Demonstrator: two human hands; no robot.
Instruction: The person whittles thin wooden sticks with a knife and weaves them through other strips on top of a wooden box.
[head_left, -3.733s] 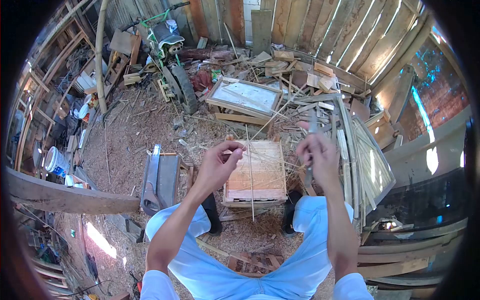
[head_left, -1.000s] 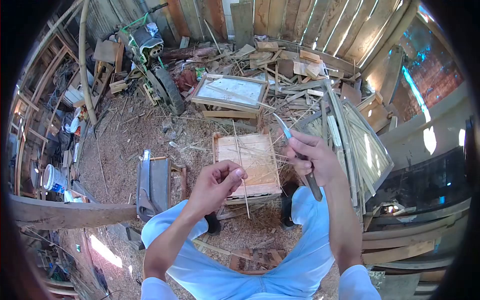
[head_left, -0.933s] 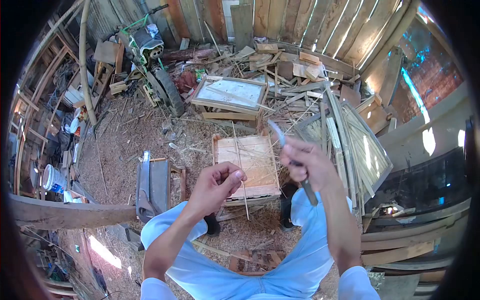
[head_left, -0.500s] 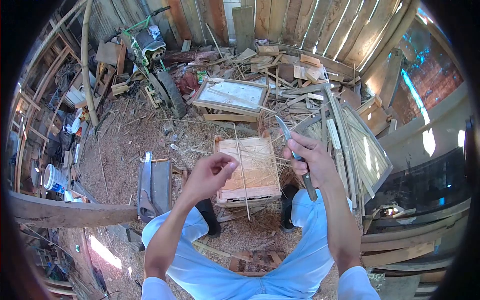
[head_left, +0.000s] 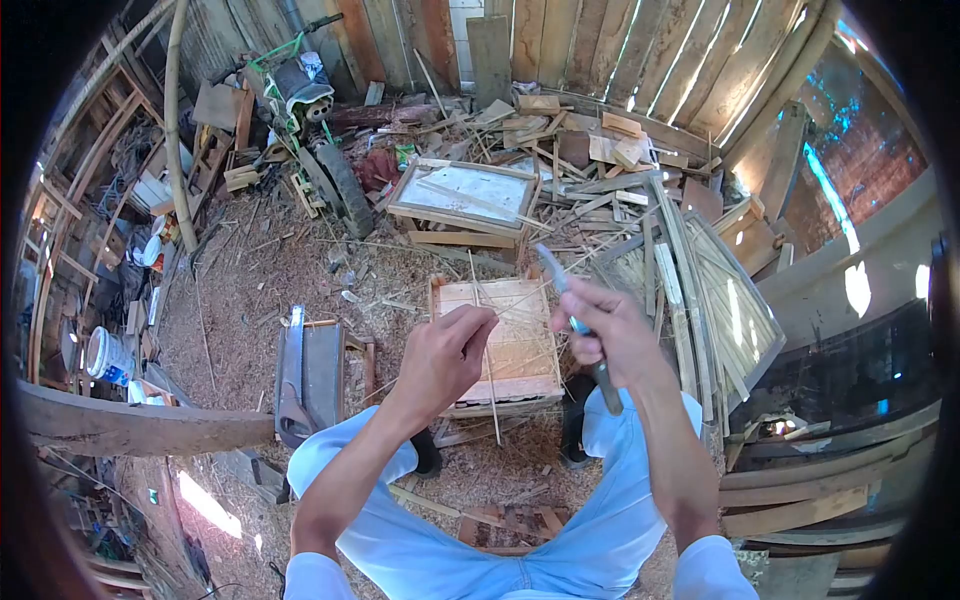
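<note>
My right hand [head_left: 620,335] is wrapped around a knife [head_left: 606,388], its blade pointing up and away and smeared by motion. To the left, my left hand [head_left: 440,360] is closed with thumb and fingertips pressed together; whatever is pinched there is too fine to make out. Both hands are over a low wooden stand [head_left: 525,375] between my knees. A long thin wooden strip [head_left: 492,395] lies across its top, running past the near edge, partly behind my left fingers. Several finer slivers are scattered at the stand's right side.
A handsaw [head_left: 292,365] rests on a small dark-topped bench [head_left: 322,375] at left. Beyond the stand lie a framed white panel [head_left: 465,188] and piled wood scraps [head_left: 600,150]. A motorbike [head_left: 330,170] stands back left. Long boards [head_left: 685,300] lean at right.
My left hand has moved right and slightly up, its fingers now pressed together over the strip. My right hand has shifted slightly left with the knife.
</note>
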